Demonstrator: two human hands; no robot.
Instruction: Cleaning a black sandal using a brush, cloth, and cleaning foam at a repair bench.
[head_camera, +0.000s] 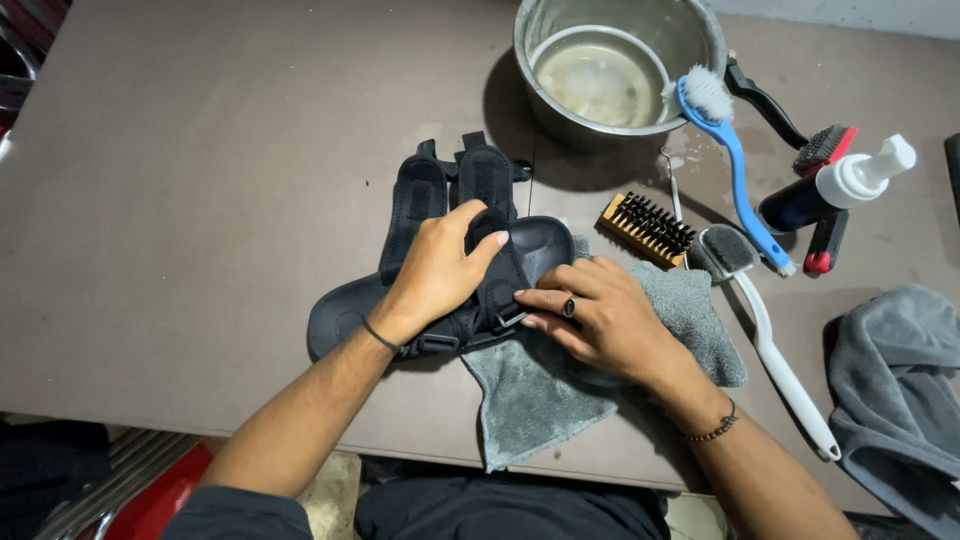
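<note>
Hands meet on a black sandal (440, 300) lying on the table (200, 200), partly over a grey cloth (530, 400): left hand (435, 275) curls over its straps, right hand (600, 320) pinches a strap by the buckle; beyond lie a wooden brush (645, 228), a blue brush (725, 165) and a steel bowl (615, 65) of water

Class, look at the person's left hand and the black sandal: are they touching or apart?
Touching. The head view shows the left hand laid over the straps of the black sandal, fingers curled over a strap with no gap.
</note>
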